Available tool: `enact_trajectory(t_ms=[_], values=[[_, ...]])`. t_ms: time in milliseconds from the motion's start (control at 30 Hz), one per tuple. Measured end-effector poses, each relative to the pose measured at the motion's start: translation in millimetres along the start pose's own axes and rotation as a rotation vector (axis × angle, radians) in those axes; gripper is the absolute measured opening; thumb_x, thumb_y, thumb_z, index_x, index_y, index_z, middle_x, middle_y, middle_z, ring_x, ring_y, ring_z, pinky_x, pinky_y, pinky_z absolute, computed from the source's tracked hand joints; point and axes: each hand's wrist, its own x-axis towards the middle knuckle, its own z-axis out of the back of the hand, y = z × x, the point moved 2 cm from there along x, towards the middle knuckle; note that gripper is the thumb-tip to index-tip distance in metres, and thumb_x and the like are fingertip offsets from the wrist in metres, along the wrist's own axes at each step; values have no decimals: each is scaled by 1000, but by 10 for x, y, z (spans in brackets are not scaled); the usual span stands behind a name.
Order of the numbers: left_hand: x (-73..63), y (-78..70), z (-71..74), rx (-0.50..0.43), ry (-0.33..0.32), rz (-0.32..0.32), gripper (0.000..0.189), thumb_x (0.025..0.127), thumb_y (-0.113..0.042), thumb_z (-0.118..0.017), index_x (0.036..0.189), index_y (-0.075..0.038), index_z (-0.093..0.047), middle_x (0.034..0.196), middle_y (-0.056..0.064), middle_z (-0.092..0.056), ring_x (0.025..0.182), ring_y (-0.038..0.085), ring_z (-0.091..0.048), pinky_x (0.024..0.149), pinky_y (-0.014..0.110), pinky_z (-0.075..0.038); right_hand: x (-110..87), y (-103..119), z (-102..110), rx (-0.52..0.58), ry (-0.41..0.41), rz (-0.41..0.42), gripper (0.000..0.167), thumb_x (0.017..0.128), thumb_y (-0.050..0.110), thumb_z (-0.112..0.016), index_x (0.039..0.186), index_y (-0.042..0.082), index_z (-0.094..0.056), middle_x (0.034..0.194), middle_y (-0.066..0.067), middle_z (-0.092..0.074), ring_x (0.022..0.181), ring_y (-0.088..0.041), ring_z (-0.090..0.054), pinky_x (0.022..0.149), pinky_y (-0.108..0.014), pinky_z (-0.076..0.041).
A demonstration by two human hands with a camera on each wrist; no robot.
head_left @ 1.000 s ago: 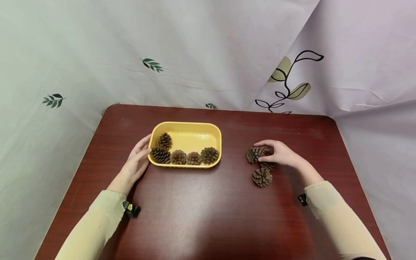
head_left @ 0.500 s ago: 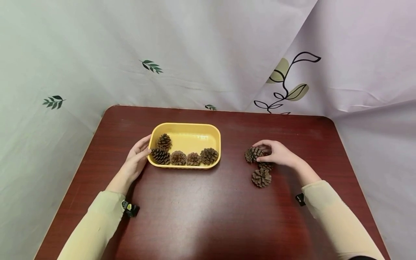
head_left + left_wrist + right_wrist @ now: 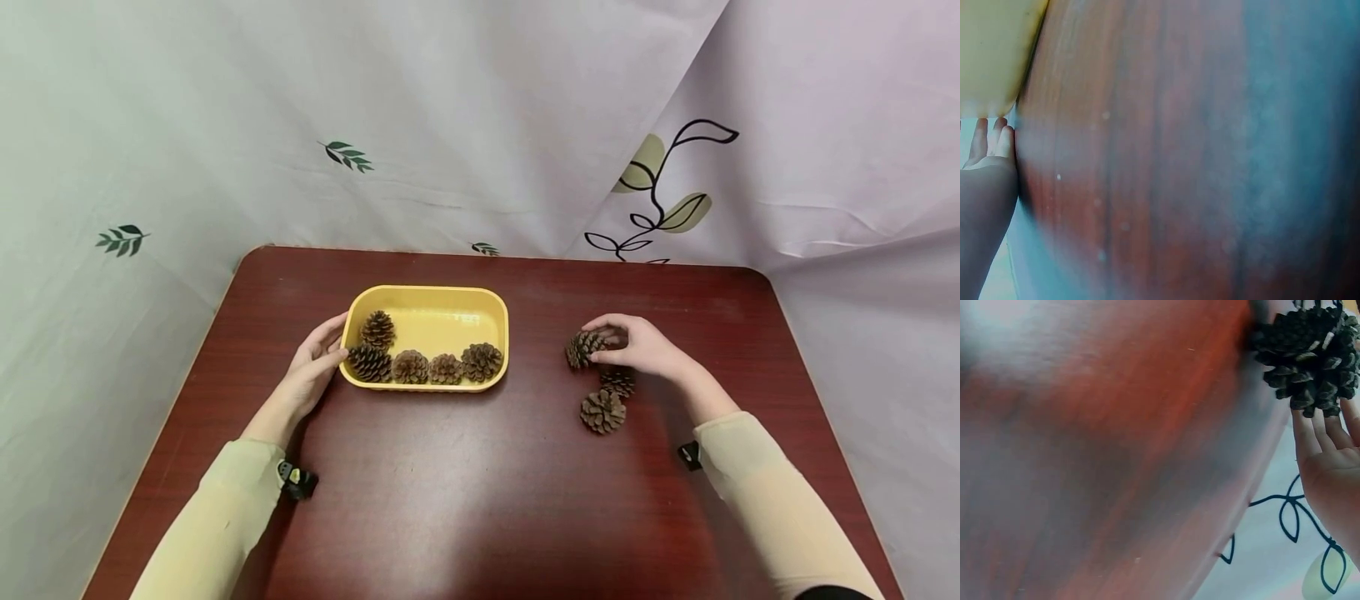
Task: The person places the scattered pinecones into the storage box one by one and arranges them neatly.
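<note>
At the far left of the table in the head view, a yellow plastic tub (image 3: 450, 302) holds several brown pine cones along its left end and near side. My left hand (image 3: 309, 372) rests against the tub's left end, thumb at the rim and fingers along the outer wall. In the left wrist view those fingers (image 3: 980, 139) look fairly straight against the tub (image 3: 997, 50). To the right of the tub, my right hand (image 3: 641, 346) grips a pine cone (image 3: 583, 350) between thumb and fingers. Two more pine cones, one (image 3: 618, 382) behind the other (image 3: 603, 412), lie just below it.
The dark red wooden table (image 3: 480, 475) has rounded far corners. A pale cloth (image 3: 465, 125) with printed leaves hangs behind it and down both sides. A small black device (image 3: 298, 481) sits at the left sleeve cuff.
My right hand has lifted and tilted its pine cone slightly, coming apart from the two cones below, so more of the middle one shows. The left hand and tub stay put.
</note>
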Motion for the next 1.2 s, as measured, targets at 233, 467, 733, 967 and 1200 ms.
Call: enact_trajectory(t_ms=[233,467,733,967,1200], values=[[0,11,20,-11,11,7,54,103,13,-49,152,-10,-52,146,-9,-63,133,3,-60,107,16,-48,105,134,55,24,-27,-12,46,91,9,-84,134,2,-69,134,-16,-72,116,-18,-69,108,-48,-54],[1,26,39,-5,19,12,52,105,10,-50,152,-13,-53,148,-10,-62,134,3,-59,108,16,-47,251,303,64,43,-49,3,49,90,9,-85,136,0,-68,137,-17,-70,124,-33,-67,111,-50,-53],[4,29,38,-20,17,5,53,104,12,-48,151,-12,-54,147,-9,-63,135,3,-59,109,15,-47,440,567,20,76,-54,32,49,88,10,-87,134,3,-70,136,-16,-71,124,-34,-67,112,-51,-53],[9,38,48,-10,17,9,57,103,15,-43,151,-13,-53,148,-9,-62,135,2,-58,109,15,-47,653,767,-96,104,-56,85,48,87,8,-88,132,1,-71,134,-18,-71,123,-34,-68,111,-48,-54],[15,31,47,-18,33,-2,57,102,17,-42,152,-10,-52,148,-9,-63,135,3,-59,109,15,-47,868,924,-250,124,-54,120,48,86,9,-89,131,0,-72,132,-18,-71,120,-33,-68,109,-46,-56]])
